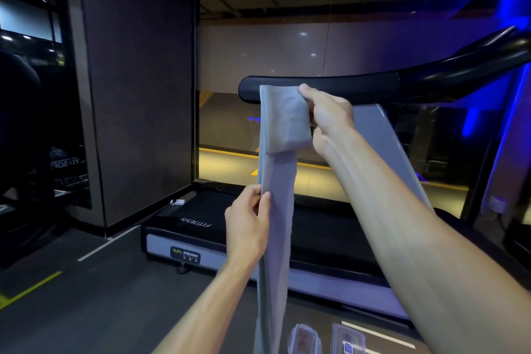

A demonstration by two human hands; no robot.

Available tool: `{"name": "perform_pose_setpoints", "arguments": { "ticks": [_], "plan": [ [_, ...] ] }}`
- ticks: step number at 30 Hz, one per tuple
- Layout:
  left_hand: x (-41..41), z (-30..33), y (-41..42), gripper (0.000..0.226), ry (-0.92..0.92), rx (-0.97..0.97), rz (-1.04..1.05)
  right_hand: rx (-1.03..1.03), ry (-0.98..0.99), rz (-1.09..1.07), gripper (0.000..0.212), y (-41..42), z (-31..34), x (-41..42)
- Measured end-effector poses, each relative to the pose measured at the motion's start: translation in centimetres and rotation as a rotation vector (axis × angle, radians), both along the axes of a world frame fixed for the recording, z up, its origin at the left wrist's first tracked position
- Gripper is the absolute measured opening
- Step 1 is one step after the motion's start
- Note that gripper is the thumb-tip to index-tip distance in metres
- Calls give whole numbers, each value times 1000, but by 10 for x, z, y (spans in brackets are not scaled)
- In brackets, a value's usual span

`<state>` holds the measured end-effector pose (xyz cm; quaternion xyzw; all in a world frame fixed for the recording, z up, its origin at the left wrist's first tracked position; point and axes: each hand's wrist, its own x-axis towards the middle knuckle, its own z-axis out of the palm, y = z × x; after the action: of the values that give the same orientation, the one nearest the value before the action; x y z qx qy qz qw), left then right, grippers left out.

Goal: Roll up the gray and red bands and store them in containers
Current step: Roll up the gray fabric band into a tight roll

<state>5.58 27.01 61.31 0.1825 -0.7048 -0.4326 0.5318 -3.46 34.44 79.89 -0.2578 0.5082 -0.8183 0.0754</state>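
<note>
1. standing behind everything is the treadmill (pixel 258 241), its dark handrail (pixel 330 89) crossing at the level of the upper hand; it plays no part in the job
2. the gray band (pixel 277 210) hangs in mid-air in front of the treadmill, a long flat strip running off the bottom edge, its top end already folded over into a short flat wad
3. it looks light, soft and limp, so i judge it will sag and unroll unless the wad is kept pinched; best held at the wad and along one edge just below
4. the right hand (pixel 330 121) grips that folded top, fingers curled round it
5. the left hand (pixel 250 224) pinches the band's left edge lower down
6. two small clear containers (pixel 327 339) sit on the floor at the bottom edge
</note>
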Motion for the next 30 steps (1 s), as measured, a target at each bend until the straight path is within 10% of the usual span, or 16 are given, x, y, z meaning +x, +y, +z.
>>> {"name": "perform_pose_setpoints", "arguments": {
  "ticks": [21,30],
  "plan": [
    [0,10,-3,9,-95,144,11,-56,-15,78,16,4,7,2],
    [17,19,-15,25,-447,-291,253,-78,-22,72,11,8,7,-2]
  ]
}}
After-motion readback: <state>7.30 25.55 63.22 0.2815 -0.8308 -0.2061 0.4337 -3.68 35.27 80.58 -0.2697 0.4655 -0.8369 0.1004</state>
